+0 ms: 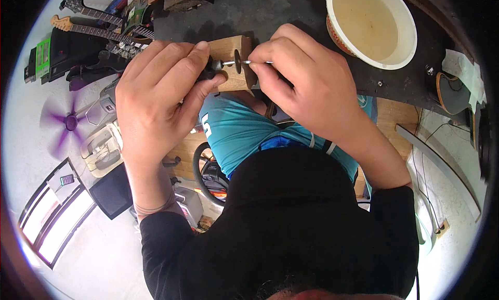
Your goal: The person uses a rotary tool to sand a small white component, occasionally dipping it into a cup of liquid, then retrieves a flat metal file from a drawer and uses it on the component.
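My left hand (156, 89) is wrapped round the dark body of a rotary tool (212, 67). Out of its front sticks a thin shaft with a dark round disc (238, 62) seen nearly edge-on. To the right, my right hand (314, 84) pinches a thin silvery metal piece (247, 62) between thumb and fingertips. One end of that piece points at the disc's face; whether they touch I cannot tell. Both hands are over a wooden block (228, 44) at the near edge of the bench. The tool's rear end is hidden by my left hand.
A white tub (391, 65) of cloudy yellowish water stands at the right on the dark bench (275, 6). A small metal nut-like part (380, 83) lies near the bench edge. Guitars (96, 32) and a purple-bladed fan (70, 122) are off to the left.
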`<state>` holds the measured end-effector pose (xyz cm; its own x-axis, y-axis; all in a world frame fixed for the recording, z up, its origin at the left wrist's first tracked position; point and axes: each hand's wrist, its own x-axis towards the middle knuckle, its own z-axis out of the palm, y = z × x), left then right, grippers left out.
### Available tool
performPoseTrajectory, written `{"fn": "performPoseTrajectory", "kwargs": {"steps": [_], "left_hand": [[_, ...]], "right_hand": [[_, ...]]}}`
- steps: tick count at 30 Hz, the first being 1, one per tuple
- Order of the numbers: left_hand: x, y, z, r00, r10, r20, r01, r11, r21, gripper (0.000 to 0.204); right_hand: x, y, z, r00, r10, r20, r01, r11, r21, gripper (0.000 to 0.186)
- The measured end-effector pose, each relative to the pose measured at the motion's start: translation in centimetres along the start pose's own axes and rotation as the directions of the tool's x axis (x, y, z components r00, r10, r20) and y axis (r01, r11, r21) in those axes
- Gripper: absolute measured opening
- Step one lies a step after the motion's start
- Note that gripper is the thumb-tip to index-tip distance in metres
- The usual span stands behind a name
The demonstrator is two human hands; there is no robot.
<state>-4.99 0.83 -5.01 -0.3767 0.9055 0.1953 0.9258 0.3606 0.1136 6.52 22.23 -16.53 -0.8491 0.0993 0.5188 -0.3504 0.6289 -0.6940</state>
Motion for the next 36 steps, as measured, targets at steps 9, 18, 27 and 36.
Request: {"fn": "performPoseTrajectory", "kwargs": {"steps": [9, 18, 27, 36], "left_hand": [[-0.08, 0.01, -0.01, 1.0, -0.007, 0.003, 0.007, 1.0, 0.0, 0.049], [-0.07, 0.11, -0.04, 1.0, -0.014, 0.002, 0.014, 1.0, 0.008, 0.05], [-0.07, -0.04, -0.01, 1.0, -0.007, 0.005, 0.007, 1.0, 0.003, 0.051], [-0.13, -0.13, 0.09, 1.0, 0.005, -0.005, -0.005, 1.0, 0.003, 0.051]], "right_hand": [[-0.11, 0.0, -0.05, 1.0, 0.016, -0.021, -0.016, 1.0, 0.018, 0.017], [-0.09, -0.02, -0.02, 1.0, 0.007, -0.012, -0.007, 1.0, 0.0, 0.017], [-0.08, 0.02, 0.07, 1.0, 0.001, -0.012, -0.001, 1.0, 0.019, 0.017], [-0.17, 0.09, -0.07, 0.999, 0.019, -0.037, -0.018, 1.0, 0.025, 0.016]]}}
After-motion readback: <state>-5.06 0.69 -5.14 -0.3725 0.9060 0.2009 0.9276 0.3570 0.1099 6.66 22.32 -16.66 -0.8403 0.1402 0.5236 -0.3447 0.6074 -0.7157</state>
